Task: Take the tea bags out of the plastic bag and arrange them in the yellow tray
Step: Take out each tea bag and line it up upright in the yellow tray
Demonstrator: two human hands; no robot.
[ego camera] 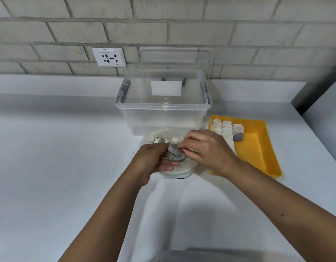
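Left grip (152, 159), right grip (207, 148) pinch tea bag (174, 155); clear bin (163, 107) behind, yellow tray (258, 144) right.

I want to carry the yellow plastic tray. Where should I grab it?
Probably the bare right-hand wall of the yellow plastic tray, coming from the right. Its raised rim gives a hold, the white paper tea bags are lined along its left side, and the person's right hand blocks the near-left corner.

light: bright, even, overhead | shadows: soft under forearms | blur: slight | edges: wide-angle bending
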